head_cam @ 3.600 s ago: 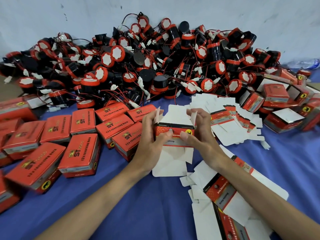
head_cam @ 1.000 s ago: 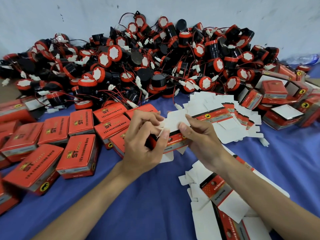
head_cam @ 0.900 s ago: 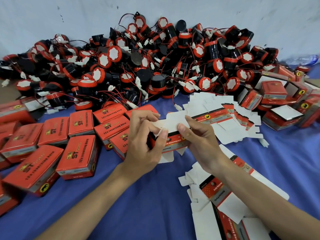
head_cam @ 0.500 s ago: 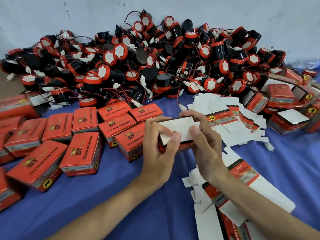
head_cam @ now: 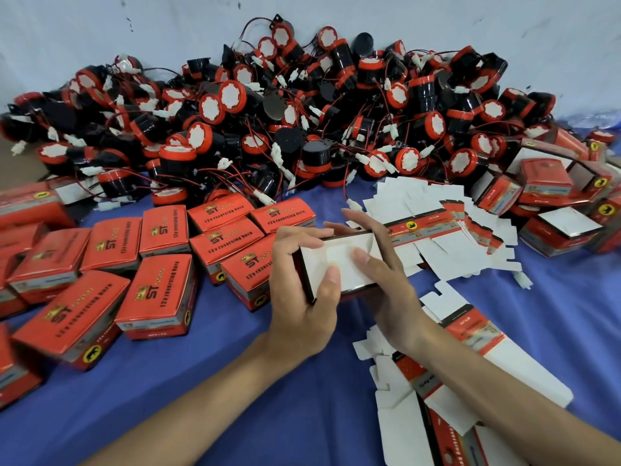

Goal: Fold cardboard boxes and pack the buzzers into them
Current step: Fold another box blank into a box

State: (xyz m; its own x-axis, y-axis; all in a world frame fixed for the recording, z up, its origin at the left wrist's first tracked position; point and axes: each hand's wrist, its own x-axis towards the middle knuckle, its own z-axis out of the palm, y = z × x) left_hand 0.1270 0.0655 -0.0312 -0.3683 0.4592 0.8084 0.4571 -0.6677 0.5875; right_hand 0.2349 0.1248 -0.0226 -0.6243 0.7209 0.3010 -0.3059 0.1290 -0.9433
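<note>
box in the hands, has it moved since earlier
Yes: the box has turned, white end now up where its red side showed, but stays just right of the nearest closed box.

Box (head_cam: 337, 255) outer faces mostly hidden behind fingers (head_cam: 331, 280); flat blanks (head_cam: 400, 425) cut by btm edge; small print prob. unreadable.

Red box (head_cam: 339, 253), white end flaps closed, facing up, black-and-red buzzers (head_cam: 316, 156) heaped behind it

A small packing workshop: a heap of loose red-and-black buzzers (head_cam: 302, 129) lies along the far edge of a blue cloth (head_cam: 235, 415) against a pale wall (head_cam: 134, 28). Finished red boxes (head_cam: 158, 290) crowd its left side, and flat carton blanks (head_cam: 423, 210) cover its right.
</note>
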